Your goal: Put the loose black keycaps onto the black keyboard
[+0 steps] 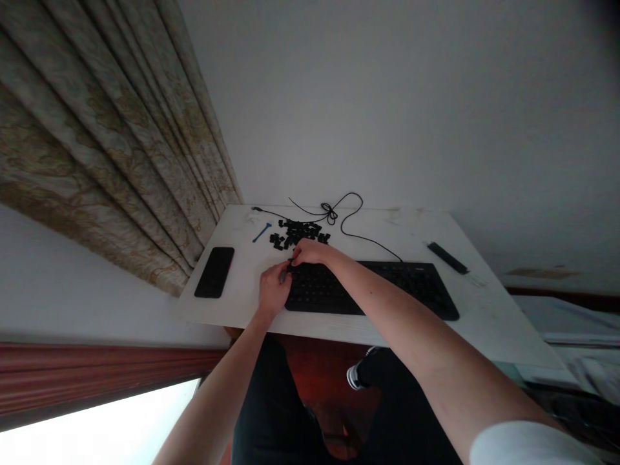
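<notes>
The black keyboard (322,292) lies flat on the white table (252,265), close to its front edge and along it. Both hands are at the left end of this keyboard, near its far corner. The left hand (274,287) is beside the short left side, with the thumb and the fingers bent toward each other around a small grey piece (283,276); whether they press it firmly, I cannot tell. The right hand (310,252) comes across above the keys, and its fingers are bent down together at the corner, very near the left fingertips. Something small and dark is under these fingers, but it is too small to say if they pinch it. Just behind the right hand, a loose heap of black keycaps (303,230) is spread on the table. To the left of the heap lies a thin blue tool (261,232), placed aslant. Behind, near the wall (339,116), the black cable (371,239) goes from the back edge of the keyboard, makes a tied bundle and ends with a plug (257,209) at the left. A dark phone (214,272) lies near the left table edge, and a black bar (448,258) lies behind the right part of the keyboard.
</notes>
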A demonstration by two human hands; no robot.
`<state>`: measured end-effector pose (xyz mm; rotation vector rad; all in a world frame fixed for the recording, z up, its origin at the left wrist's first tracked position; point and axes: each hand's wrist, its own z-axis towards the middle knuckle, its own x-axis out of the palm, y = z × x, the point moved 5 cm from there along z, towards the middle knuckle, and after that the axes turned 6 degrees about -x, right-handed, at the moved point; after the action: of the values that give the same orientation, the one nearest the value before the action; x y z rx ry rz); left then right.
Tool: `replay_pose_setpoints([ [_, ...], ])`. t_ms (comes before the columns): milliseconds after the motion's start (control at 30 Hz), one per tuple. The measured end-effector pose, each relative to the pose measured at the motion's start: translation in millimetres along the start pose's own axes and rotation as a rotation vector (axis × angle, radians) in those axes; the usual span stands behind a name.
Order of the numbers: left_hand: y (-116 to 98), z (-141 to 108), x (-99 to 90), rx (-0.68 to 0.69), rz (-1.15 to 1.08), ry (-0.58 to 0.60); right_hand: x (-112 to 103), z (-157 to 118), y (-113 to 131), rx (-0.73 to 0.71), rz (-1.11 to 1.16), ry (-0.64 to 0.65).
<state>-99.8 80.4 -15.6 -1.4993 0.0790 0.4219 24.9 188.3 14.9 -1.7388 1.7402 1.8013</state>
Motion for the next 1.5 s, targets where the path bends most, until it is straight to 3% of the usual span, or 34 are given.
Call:
replay_pose_setpoints([
  [133,-7.5,-1.2,1.6,0.090,0.200,0.015,3.4,-7.6,-1.6,-0.103,0.019,-0.065],
  [233,-12.5,-3.1,3.5,0.166,0.336,0.024,-2.1,-19.3,-7.3,-0.157,0.044,-0.234],
  [367,-14.3,-6.0,6.1,0.215,0.494,0.011,-20.2,-42.1,-32.3,-0.055,0.015,-0.491],
  [500,-13.3,-7.6,8.8,0.234,0.595,-0.001,-39.3,-71.7,-74.9,0.166,-0.036,-0.614],
  [633,-13.9,-8.6,10.7,0.250,0.613,-0.005,-45.2,-99.1,-113.9,0.310,-0.020,-0.527],
  [767,-14.5,-10.0,12.1,0.247,0.621,-0.019,-44.2,-111.5,-131.1,0.319,0.071,-0.405],
  [1000,-11.5,13.1,7.3,0.290,0.509,0.044,-45.5,-106.3,-125.1,0.276,0.063,-0.278],
  [1167,-17.1,50.8,2.4,0.343,0.759,0.016,-45.7,-108.4,-121.2,0.285,0.038,-0.277],
  [1500,-34.7,94.0,33.8,0.358,1.036,0.194,-43.7,-106.2,-126.2,0.305,-0.024,-0.303],
])
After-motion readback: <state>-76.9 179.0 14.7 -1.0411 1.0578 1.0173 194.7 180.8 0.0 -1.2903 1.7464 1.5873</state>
